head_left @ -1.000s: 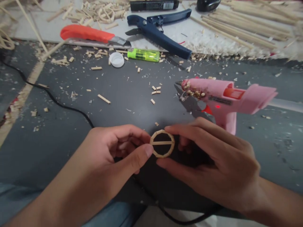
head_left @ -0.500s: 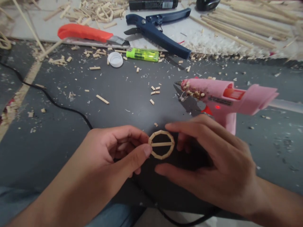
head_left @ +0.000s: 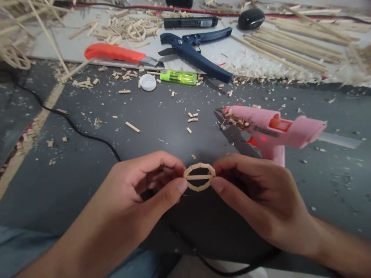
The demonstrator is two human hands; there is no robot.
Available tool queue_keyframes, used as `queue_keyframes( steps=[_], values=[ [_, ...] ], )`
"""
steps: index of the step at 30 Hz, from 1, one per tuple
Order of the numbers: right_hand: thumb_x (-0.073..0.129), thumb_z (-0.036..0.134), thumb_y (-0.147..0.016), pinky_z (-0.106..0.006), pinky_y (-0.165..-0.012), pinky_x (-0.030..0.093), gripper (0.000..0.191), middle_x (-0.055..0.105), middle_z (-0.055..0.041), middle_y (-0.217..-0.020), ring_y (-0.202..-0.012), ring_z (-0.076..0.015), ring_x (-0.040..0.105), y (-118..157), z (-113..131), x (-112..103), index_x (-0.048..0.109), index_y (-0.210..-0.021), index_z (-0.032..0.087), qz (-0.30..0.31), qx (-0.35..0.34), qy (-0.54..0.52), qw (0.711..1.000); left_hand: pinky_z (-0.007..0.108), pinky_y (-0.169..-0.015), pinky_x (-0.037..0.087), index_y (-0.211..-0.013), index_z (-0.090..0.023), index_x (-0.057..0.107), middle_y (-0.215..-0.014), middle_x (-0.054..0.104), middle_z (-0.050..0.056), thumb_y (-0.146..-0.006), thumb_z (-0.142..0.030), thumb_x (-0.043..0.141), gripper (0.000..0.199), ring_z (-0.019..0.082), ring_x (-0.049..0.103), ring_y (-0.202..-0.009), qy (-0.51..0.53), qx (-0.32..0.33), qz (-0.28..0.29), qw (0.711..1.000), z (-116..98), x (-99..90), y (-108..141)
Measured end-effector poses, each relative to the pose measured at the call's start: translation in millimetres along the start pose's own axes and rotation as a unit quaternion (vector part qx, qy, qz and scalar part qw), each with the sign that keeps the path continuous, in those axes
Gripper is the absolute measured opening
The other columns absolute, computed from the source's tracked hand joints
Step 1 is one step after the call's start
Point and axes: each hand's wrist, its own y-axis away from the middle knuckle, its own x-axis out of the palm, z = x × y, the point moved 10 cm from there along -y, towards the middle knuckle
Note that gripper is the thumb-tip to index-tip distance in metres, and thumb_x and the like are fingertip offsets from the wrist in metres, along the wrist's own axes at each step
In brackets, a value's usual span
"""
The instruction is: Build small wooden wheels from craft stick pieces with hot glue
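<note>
A small wooden ring (head_left: 199, 188) made of short stick pieces, with one straight bar across its middle, is held up between both hands. My left hand (head_left: 147, 193) pinches its left side between thumb and forefinger. On the opposite side, my right hand (head_left: 257, 193) grips the rim with thumb and forefinger too. The ring is tilted, so it looks like a flattened oval. Just beyond my right hand lies a pink hot glue gun (head_left: 257, 119), its red light lit, a clear glue stick poking out of its back and wood bits stuck near its nozzle.
Stick offcuts (head_left: 132, 127) litter the dark table (head_left: 162, 108). Farther back are an orange utility knife (head_left: 116, 53), blue cutters (head_left: 199, 58), a green-yellow lighter-like item (head_left: 179, 77), a white cap (head_left: 148, 82), a black marker (head_left: 191, 22) and long wooden sticks (head_left: 290, 46). A black cord (head_left: 78, 131) crosses the left.
My right hand, open beside the ring before, has closed on its right edge. The ring has tipped flatter to view. The camera view has shifted a little, showing more of the back.
</note>
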Motion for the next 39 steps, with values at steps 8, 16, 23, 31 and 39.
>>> queue_keyframes(
  steps=[8, 16, 23, 31, 39],
  values=[
    [0.059, 0.022, -0.095, -0.019, -0.046, 0.037, 0.013, 0.062, 0.0013, -0.068, -0.055, -0.0084, 0.049, 3, -3, -1, 0.065, -0.084, 0.019, -0.004, 0.008, 0.015, 1.0, 0.013, -0.068, 0.055, -0.093, -0.028, 0.069, -0.085, 0.076, -0.007, -0.094, -0.029, 0.064, 0.005, 0.01, 0.074, -0.078, 0.004, 0.02, 0.02, 1.0, -4, 2.6, 1],
    [0.06, 0.026, -0.095, -0.02, -0.042, 0.034, 0.018, 0.059, 0.0017, -0.064, -0.051, -0.0081, 0.046, 1, -1, -3, 0.064, -0.079, 0.019, -0.007, 0.009, 0.011, 1.0, 0.013, -0.069, 0.056, -0.095, -0.026, 0.069, -0.087, 0.077, -0.006, -0.094, -0.029, 0.066, 0.005, 0.01, 0.075, -0.08, 0.034, 0.008, 0.026, 0.999, -1, 6.4, 0],
    [0.062, 0.031, -0.096, -0.023, -0.045, 0.038, 0.016, 0.062, -0.0006, -0.071, -0.057, -0.011, 0.052, 2, -2, 0, 0.063, -0.084, 0.02, 0.012, -0.002, -0.018, 1.0, 0.012, -0.066, 0.054, -0.091, -0.025, 0.07, -0.082, 0.077, -0.006, -0.093, -0.03, 0.068, 0.006, 0.01, 0.073, -0.076, 0.034, 0.009, 0.019, 0.999, 1, 4.8, -1],
    [0.063, 0.022, -0.094, -0.019, -0.044, 0.036, 0.013, 0.057, 0.0026, -0.065, -0.053, -0.0079, 0.047, 1, 1, -4, 0.064, -0.081, 0.02, -0.018, -0.014, 0.032, 0.999, 0.006, -0.061, 0.054, -0.096, -0.027, 0.073, -0.081, 0.078, -0.008, -0.087, -0.025, 0.076, 0.01, 0.006, 0.071, -0.068, 0.104, -0.006, -0.016, 0.994, 9, 1.5, -3],
    [0.061, 0.02, -0.095, -0.02, -0.046, 0.038, 0.005, 0.052, 0.0048, -0.068, -0.055, -0.0081, 0.047, 3, -2, 2, 0.06, -0.09, 0.022, -0.002, -0.022, 0.025, 0.999, 0.003, -0.056, 0.052, -0.092, -0.026, 0.074, -0.072, 0.075, -0.009, -0.09, -0.026, 0.072, 0.002, 0.004, 0.068, -0.062, 0.089, -0.001, -0.014, 0.996, 6, 1.3, -3]
  ],
)
